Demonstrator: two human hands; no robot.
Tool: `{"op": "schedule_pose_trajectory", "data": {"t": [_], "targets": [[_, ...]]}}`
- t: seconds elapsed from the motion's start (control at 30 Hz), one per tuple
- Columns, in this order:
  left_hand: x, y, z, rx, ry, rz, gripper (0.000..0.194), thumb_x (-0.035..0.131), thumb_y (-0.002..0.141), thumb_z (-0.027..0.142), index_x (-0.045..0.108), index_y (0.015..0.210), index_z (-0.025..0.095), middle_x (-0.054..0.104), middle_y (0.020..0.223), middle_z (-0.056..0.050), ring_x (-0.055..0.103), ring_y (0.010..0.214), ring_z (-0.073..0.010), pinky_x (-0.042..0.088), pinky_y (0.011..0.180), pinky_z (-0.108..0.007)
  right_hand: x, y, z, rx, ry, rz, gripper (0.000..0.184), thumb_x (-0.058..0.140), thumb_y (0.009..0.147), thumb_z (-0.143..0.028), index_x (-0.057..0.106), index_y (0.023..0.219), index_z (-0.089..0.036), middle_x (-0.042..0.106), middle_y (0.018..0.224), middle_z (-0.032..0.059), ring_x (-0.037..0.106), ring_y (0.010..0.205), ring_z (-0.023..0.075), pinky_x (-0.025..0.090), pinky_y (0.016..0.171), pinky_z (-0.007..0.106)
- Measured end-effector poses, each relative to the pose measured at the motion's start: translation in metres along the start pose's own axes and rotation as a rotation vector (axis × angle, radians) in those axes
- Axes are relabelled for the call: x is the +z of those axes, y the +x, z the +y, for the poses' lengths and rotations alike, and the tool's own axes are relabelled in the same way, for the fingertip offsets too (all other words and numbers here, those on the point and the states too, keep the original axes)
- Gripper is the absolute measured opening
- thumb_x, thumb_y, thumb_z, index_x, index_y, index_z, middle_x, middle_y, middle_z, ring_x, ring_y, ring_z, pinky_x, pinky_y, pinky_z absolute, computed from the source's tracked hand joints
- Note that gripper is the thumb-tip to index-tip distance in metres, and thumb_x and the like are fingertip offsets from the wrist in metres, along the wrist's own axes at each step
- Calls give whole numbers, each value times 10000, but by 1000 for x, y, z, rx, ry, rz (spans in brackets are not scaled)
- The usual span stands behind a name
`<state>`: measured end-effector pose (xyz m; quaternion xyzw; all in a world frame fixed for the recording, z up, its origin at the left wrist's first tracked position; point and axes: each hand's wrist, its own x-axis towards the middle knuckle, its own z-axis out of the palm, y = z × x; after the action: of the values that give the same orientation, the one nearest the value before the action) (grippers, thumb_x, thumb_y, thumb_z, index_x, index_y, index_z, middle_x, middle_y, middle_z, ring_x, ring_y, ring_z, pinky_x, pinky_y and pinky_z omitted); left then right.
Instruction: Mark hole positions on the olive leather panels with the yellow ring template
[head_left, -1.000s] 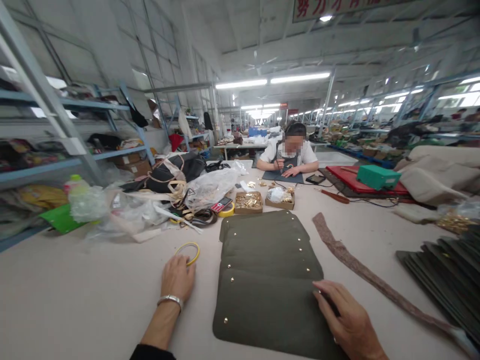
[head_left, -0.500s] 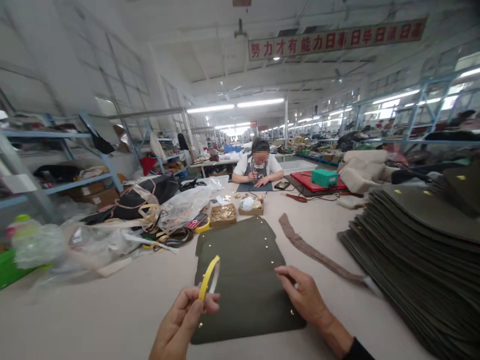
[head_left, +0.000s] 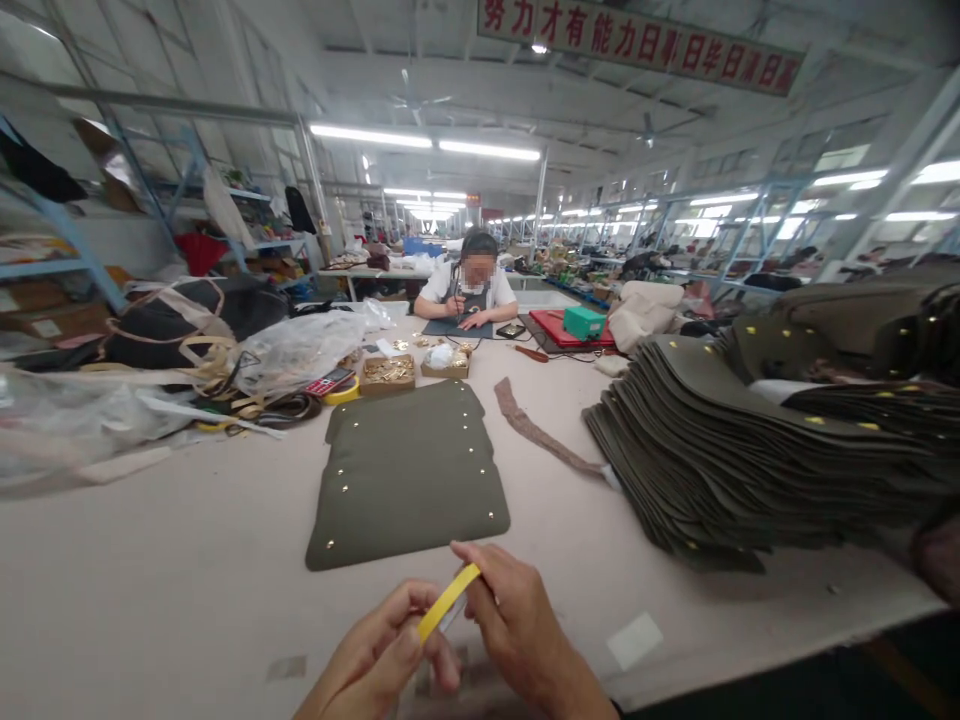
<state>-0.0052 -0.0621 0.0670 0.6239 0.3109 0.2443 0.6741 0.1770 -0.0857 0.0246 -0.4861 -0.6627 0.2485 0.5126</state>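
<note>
Both hands pinching yellow tape ring (head_left: 448,601), left hand (head_left: 375,665) cropped, right hand (head_left: 517,630)

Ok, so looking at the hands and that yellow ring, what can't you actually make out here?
Head view only:
- yellow tape ring: near half hidden behind the left hand and right hand.
- Both wrists: cut off by the bottom edge.
- Stacked olive panels: run past the right edge.
- Small boxes: contents too small to identify.
</note>
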Motion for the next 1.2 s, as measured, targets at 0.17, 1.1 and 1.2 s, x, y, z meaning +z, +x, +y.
{"op": "schedule_pose_trajectory", "data": {"t": [0.17,1.1,1.2], "targets": [[12,6,-1,-54,162,18,382,439,917,527,550,800,180,606,655,9,538,648,-134,411,701,-258,-3,-13,7,-197,-269,58,410,400,914,-93,520,1297,-175,664,940,109,627,837,204,543,728,331],[1,36,-36,463,1140,282,225,309,982,224,515,1073,212,648,701,2,607,575,-165,430,544,-281,-9,6,13,-315,-426,1,135,495,849,-71,564,836,-187,632,698,27,578,640,151,478,607,260],[-4,42,-32,514,1108,261,206,322,973,200,515,1043,218,662,720,8,634,601,-154,438,547,-264,-9,11,15,-296,-432,44,159,506,803,-37,572,803,-181,626,670,19,588,633,145,475,609,254]]}}
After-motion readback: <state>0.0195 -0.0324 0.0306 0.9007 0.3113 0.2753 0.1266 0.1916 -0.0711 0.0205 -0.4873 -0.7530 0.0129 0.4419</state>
